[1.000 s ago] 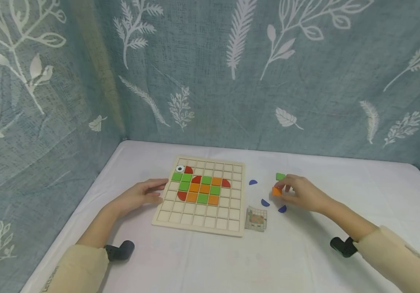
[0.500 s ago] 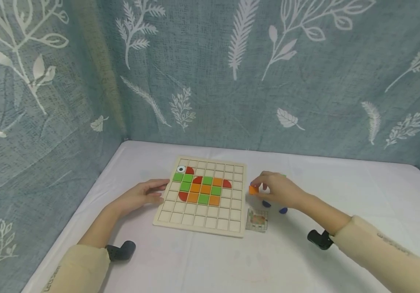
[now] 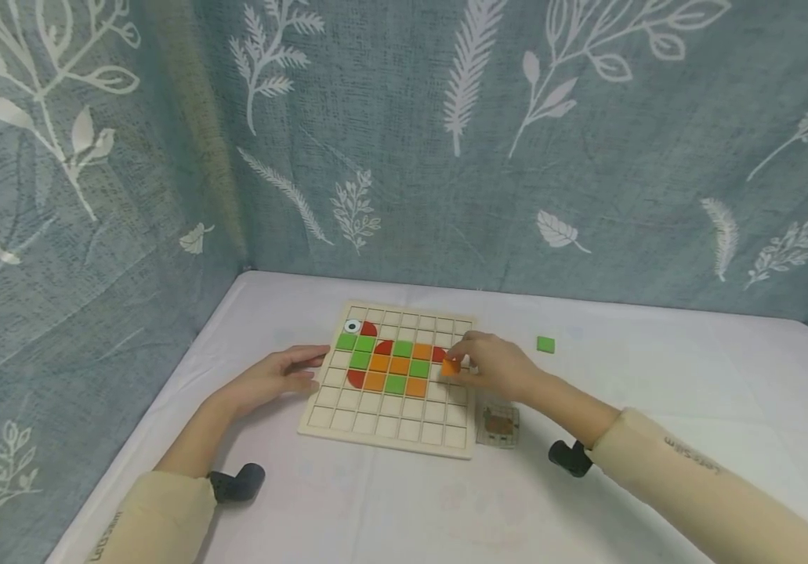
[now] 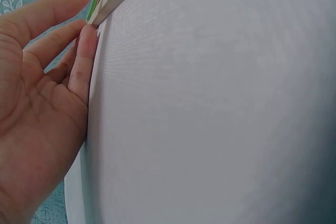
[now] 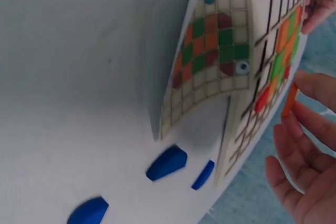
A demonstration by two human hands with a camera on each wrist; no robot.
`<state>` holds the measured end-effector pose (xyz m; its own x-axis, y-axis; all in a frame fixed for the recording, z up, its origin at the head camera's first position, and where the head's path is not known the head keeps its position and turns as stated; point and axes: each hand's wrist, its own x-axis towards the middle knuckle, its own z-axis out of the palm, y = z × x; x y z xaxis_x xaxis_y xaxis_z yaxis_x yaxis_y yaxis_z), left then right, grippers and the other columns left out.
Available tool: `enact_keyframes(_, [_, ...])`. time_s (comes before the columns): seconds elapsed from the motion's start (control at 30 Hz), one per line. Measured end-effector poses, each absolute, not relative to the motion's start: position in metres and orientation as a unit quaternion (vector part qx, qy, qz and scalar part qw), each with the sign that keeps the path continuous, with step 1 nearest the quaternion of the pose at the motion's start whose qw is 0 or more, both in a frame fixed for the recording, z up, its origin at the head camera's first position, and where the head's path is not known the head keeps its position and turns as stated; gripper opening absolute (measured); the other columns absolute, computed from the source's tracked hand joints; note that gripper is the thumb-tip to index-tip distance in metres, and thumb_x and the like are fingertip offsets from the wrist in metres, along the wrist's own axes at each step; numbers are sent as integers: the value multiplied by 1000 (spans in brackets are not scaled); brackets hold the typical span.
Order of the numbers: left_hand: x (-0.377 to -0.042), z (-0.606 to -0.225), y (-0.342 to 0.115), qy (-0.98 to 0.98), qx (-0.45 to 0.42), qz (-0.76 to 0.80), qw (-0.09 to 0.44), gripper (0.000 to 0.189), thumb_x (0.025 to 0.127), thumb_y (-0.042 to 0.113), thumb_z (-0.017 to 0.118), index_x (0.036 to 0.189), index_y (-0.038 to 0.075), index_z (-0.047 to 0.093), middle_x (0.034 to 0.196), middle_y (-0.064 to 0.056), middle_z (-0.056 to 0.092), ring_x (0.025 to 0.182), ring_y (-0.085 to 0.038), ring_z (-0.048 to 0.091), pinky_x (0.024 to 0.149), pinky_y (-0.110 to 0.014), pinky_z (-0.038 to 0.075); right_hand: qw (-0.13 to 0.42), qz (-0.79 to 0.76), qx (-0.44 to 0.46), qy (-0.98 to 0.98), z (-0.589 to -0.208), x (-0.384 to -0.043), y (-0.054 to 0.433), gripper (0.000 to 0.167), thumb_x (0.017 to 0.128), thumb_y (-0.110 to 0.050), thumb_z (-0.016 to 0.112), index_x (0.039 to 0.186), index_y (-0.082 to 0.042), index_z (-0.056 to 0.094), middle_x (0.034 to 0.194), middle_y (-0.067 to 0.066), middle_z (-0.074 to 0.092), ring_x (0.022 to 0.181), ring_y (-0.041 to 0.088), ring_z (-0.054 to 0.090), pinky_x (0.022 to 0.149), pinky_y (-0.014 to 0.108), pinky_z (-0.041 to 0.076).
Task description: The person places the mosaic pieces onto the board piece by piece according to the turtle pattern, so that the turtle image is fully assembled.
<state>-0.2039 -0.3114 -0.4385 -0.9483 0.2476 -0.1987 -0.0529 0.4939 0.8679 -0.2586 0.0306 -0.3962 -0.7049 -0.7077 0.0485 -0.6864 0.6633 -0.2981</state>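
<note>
A wooden grid board (image 3: 389,428) lies on the table, bearing green, orange and red tiles and an eye tile (image 3: 353,326). Between thumb and fingers my right hand (image 3: 498,366) pinches an orange square tile (image 3: 451,367), held over the board's right part just below a red rounded tile (image 3: 439,355). The right wrist view shows that orange tile (image 5: 290,100) edge-on, close over the grid. My left hand (image 3: 269,380) rests at the board's left edge, fingers extended and fingertips at the rim (image 4: 113,3).
A small picture card (image 3: 498,427) with a coloured grid pattern lies right of the board. Blue half-round pieces (image 5: 167,162) lie by the card, hidden behind my right hand and arm in the head view. A green square tile (image 3: 545,345) lies farther right.
My right hand has carried the orange tile leftward from beside the green tile to over the board. My left hand has stayed at the board's edge.
</note>
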Motion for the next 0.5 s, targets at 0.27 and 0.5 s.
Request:
enact_keyframes(0.27, [-204, -439, -311, 852, 57, 498, 149, 63, 85, 19, 63, 141, 5, 37, 142, -18, 37, 131, -35, 35, 107, -49, 34, 31, -146, -365, 919, -409, -262, 20, 26, 80, -25, 71, 102, -11, 71, 92, -2, 62, 77, 10, 55, 63, 23, 51])
enact_keyframes(0.5, [-204, -439, -311, 850, 55, 502, 150, 63, 85, 20, 63, 141, 6, 38, 143, -17, 37, 132, -35, 33, 109, -50, 31, 22, -140, -370, 918, -414, -263, 16, 30, 79, -27, 72, 103, -10, 70, 91, -1, 62, 71, 8, 51, 59, 20, 49])
